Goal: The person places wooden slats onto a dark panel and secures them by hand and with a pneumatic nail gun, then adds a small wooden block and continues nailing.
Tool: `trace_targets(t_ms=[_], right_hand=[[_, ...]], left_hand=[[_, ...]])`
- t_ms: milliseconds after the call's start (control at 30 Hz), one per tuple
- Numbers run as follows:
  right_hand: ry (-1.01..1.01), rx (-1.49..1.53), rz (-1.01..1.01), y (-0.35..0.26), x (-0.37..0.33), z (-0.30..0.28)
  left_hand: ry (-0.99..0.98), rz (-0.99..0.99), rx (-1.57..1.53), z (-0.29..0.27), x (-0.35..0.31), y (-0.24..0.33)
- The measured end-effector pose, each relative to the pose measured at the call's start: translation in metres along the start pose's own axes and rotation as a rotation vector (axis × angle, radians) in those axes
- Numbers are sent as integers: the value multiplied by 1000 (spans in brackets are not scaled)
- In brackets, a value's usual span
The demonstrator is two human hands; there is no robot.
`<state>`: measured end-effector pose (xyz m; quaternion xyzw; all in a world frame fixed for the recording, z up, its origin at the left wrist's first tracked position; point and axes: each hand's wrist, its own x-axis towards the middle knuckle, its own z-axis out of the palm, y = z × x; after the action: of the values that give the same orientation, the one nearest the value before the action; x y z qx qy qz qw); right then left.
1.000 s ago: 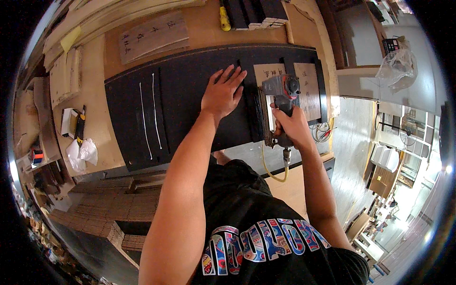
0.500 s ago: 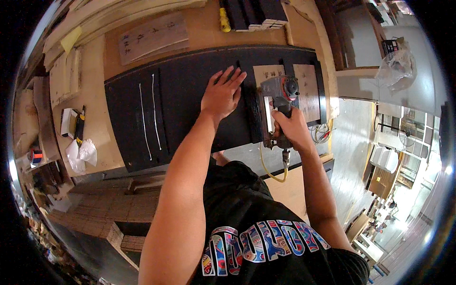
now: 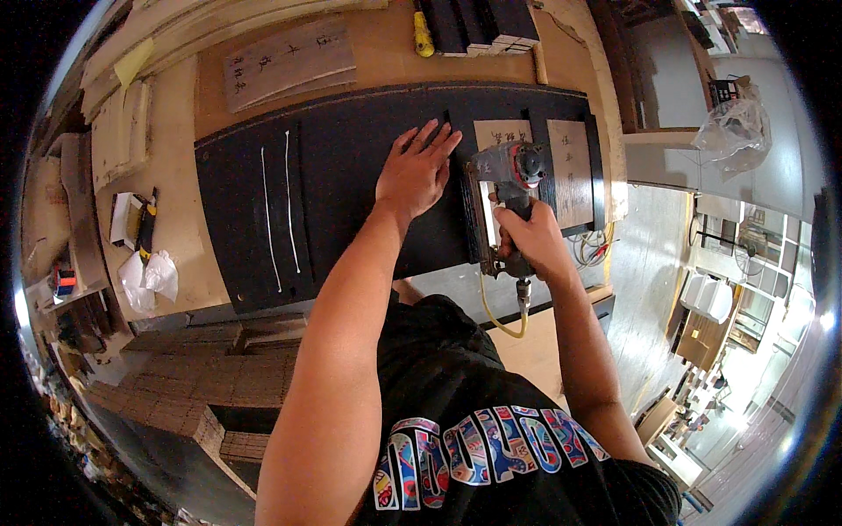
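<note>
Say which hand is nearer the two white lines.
Left. The left hand rests on the black panel, right of the white lines; the right hand, gripping the air tool, is farther right.

Beyond the right edge of the workbench (image 3: 182,223), a pale, glossy floor (image 3: 651,241) extended; farther off, a white lamp (image 3: 827,321) shone.

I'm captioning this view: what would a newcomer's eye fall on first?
Probably the bulky grey-and-black tool in the right hand, over the right part of the black panel, its yellow hose looping below. Next, two white lines near the panel's left end, left of the spread left hand.
</note>
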<state>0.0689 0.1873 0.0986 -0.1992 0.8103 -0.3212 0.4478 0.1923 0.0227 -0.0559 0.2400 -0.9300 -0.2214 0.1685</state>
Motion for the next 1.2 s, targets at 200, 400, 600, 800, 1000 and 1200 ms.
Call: trace_targets(t_ms=[200, 400, 600, 800, 1000, 1200], right_hand=[[5, -17, 29, 4, 3, 0], [4, -16, 43, 0, 2, 1], [15, -22, -29, -1, 9, -8], [90, 130, -50, -25, 42, -19], [40, 64, -52, -40, 73, -23], [24, 44, -23, -35, 85, -22]], left_hand=[[-12, 7, -8, 1, 0, 0], [-6, 1, 2, 1, 1, 0], [-17, 3, 3, 0, -1, -2], [-3, 1, -23, -1, -2, 0], [-54, -11, -16, -7, 0, 4], [-46, -15, -16, -6, -1, 3]])
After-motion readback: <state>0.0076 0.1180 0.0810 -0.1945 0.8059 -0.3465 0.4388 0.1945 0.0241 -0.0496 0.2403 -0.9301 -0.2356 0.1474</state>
